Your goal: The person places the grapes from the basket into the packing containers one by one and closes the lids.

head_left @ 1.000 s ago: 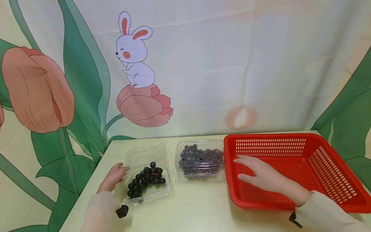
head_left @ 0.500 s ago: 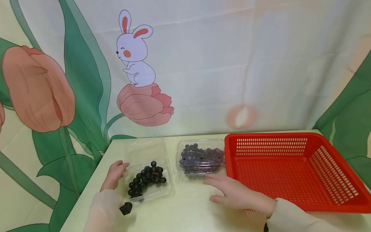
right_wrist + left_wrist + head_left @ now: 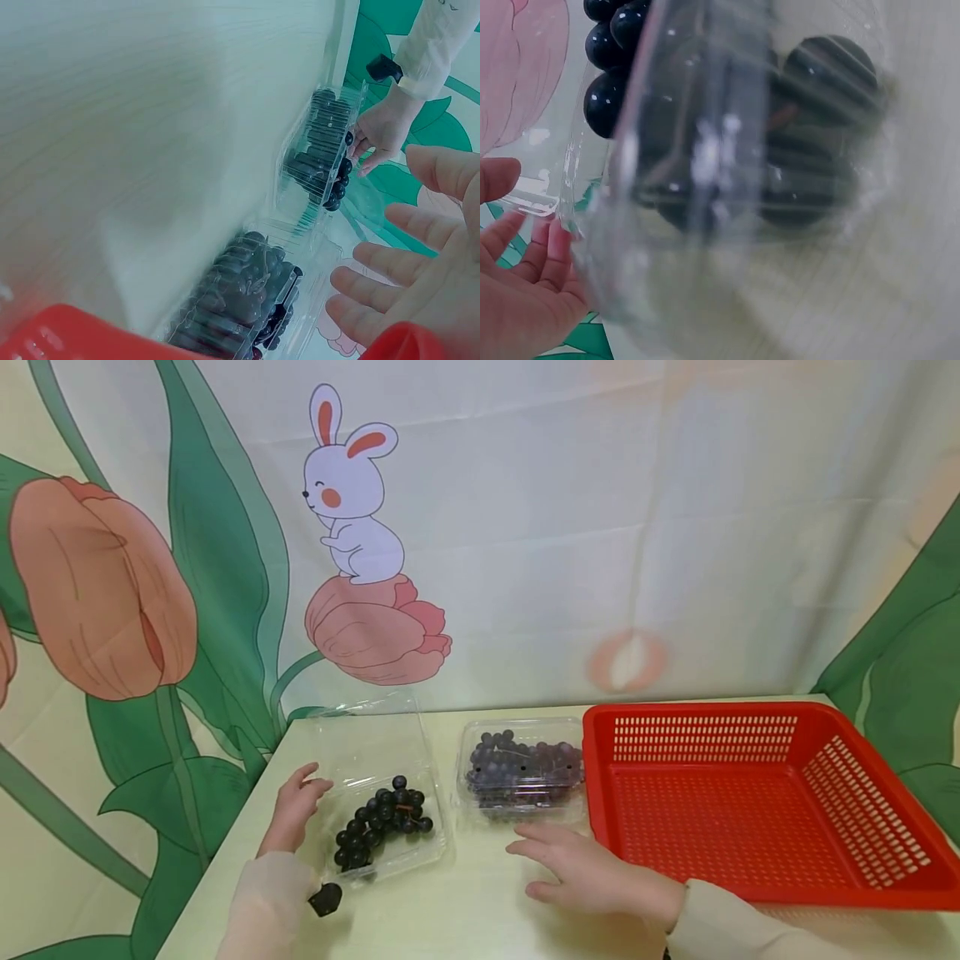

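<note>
On the left lies an opened clear plastic clamshell box (image 3: 411,857) with a bunch of dark grapes (image 3: 384,814) in its base. Its clear lid (image 3: 371,739) tilts up at the back. My left hand (image 3: 294,806) is at the box's left side. In the left wrist view its fingers (image 3: 536,259) are at the lid's edge, the thumb apart from them. My right hand (image 3: 577,867) hovers palm down in front of a second clamshell box (image 3: 525,728), fingers spread and holding nothing. That box is closed over more dark grapes (image 3: 495,760).
A red plastic basket (image 3: 592,793) with slotted walls stands on the right of the pale table (image 3: 465,910), beside the closed box. Behind the table hangs a cloth backdrop (image 3: 525,527) printed with tulips and a rabbit.
My right hand has moved left, from over the basket to in front of the closed box. The opened box's lid has risen, while my left hand stays at its side.
</note>
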A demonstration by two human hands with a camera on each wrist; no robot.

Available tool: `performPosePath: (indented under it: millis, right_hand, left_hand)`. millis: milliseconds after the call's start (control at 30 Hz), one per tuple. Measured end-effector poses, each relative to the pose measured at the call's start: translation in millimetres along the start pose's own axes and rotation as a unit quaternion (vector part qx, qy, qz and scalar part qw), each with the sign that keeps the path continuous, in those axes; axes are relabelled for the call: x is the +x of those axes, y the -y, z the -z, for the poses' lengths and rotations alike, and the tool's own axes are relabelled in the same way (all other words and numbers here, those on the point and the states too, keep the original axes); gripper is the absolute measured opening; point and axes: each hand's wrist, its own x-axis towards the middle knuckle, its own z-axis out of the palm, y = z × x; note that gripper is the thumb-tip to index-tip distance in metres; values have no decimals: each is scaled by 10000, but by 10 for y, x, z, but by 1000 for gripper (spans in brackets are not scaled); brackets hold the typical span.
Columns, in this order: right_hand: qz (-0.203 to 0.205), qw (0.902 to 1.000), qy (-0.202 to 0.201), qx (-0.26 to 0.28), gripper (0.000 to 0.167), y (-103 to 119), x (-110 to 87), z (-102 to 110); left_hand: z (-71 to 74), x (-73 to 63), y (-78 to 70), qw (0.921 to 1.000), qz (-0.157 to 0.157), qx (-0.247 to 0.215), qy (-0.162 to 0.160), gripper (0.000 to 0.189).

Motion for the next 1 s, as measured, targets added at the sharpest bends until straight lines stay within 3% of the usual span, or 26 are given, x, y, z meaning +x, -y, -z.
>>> performPosePath:
  millis: [167,433,667,833,1000]
  right_hand:
    - [-82,10000,40,25,43,23,15,-13]
    - [-293,9980,180,530,46,91,45,-100]
    - [-455,9943,-73,965,50,107,97,-226]
    - [-694,9863,-331,1458,53,63,161,-330]
    - [-955,9687,-441,2248,56,-6,255,-432]
  left_hand:
    - [43,-2,25,9998,-123,-178,-45,54]
    - [150,-76,81,9981,-258,-301,475,49]
    - [216,-103,145,9962,-347,-248,758,46]
    - [246,-103,184,9950,-286,-368,887,44]
    - [271,-118,216,9943,-204,-491,924,44]
